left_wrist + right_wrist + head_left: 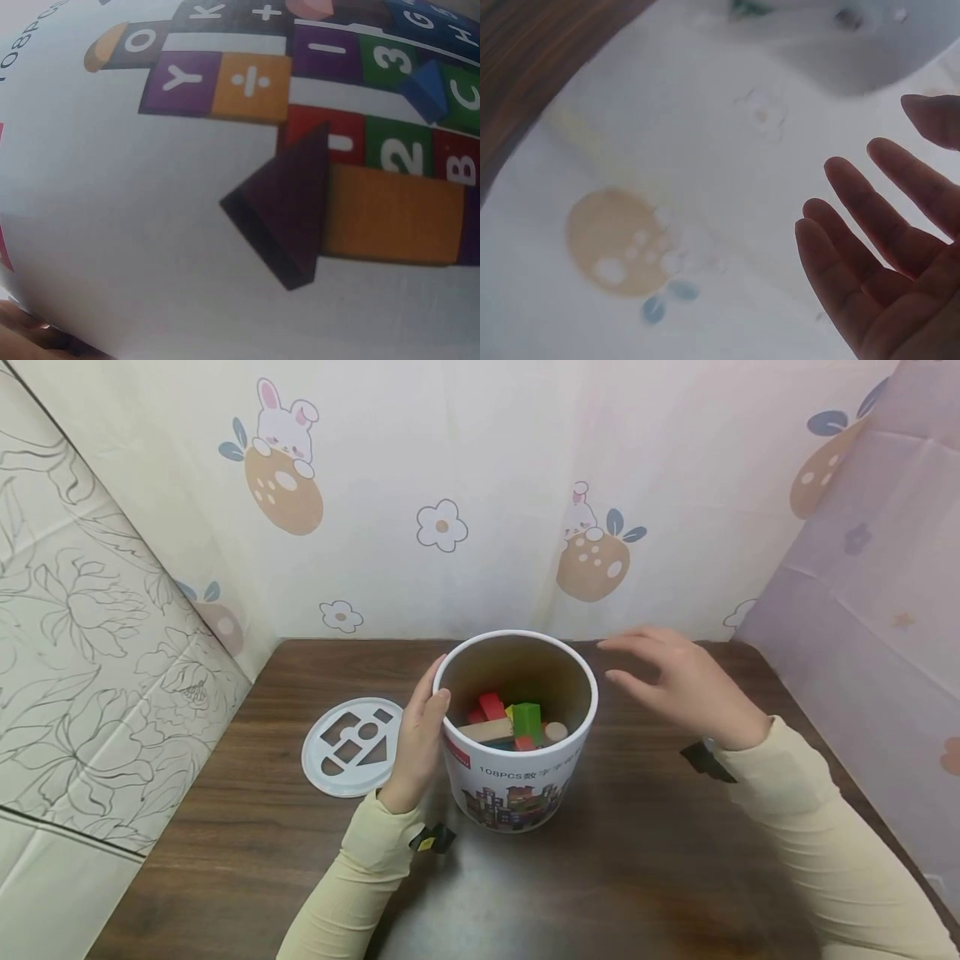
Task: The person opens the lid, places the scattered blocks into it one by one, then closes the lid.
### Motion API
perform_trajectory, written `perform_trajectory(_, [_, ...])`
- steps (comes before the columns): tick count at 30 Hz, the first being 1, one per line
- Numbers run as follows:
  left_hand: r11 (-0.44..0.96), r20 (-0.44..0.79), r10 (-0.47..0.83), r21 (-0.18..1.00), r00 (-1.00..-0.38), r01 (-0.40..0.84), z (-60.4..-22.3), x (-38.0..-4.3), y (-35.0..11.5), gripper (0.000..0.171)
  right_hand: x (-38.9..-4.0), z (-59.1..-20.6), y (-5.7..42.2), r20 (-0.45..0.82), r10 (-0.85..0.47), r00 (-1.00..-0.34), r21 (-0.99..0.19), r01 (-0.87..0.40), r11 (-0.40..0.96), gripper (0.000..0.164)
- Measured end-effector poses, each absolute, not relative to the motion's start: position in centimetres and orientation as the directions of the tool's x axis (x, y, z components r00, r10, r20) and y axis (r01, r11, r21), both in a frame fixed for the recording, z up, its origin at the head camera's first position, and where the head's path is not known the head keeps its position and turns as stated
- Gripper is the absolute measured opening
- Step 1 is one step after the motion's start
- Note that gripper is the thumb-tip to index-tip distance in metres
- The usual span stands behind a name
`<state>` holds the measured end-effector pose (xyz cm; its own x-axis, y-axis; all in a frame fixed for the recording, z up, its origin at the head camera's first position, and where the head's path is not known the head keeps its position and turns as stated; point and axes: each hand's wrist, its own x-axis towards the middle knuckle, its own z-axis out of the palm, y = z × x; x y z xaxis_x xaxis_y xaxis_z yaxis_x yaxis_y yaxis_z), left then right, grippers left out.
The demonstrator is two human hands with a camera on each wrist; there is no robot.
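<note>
A white round bucket [468, 781] stands upright on the table, printed with "108PCS" and pictures of blocks. Inside lie several blocks, among them a green block [527, 723], a long plain wooden block [487, 731] and a round wooden piece [555, 732]. My left hand [418, 747] rests against the bucket's left side, thumb near the rim. My right hand [678, 681] hovers right of the bucket, fingers spread and holding nothing. The left wrist view shows the bucket's printed wall [150, 247] close up, with part of the left hand at the lower left corner.
A white lid [345, 787] with cut-out shapes lies left of the bucket, partly behind my left hand. The dark wooden table [600, 877] meets a patterned curtain [502, 460] at the back. More patterned sheets hang at both sides.
</note>
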<state>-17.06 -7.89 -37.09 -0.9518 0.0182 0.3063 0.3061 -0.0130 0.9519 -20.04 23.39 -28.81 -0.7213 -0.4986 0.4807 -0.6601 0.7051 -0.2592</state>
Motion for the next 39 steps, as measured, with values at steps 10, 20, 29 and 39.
perform_trajectory(10, [0.014, 0.325, 0.039, 0.945, -0.945, 0.326, -37.3, -17.1, -8.0, 0.053, -21.6, -31.0, 29.3, 0.379, -0.346, -0.858, -0.271, -0.461, 0.845, 0.038])
perform_trajectory(20, [0.018, 0.331, 0.045, 0.943, -0.943, 0.332, -37.5, -17.2, -8.2, 0.054, -23.8, -34.2, 34.3, 0.253, -0.269, -0.929, -0.317, -0.342, 0.885, 0.038])
perform_trajectory(29, [0.009, 0.342, 0.057, 0.939, -0.938, 0.343, -37.6, -17.3, -8.2, 0.055, -24.9, -37.9, 37.3, 0.034, -0.22, -0.975, -0.325, -0.219, 0.92, 0.049])
perform_trajectory(39, [0.001, 0.339, 0.058, 0.941, -0.939, 0.34, -37.6, -17.3, -8.2, 0.054, -25.2, -40.8, 39.0, -0.151, -0.233, -0.961, -0.298, -0.181, 0.937, 0.057])
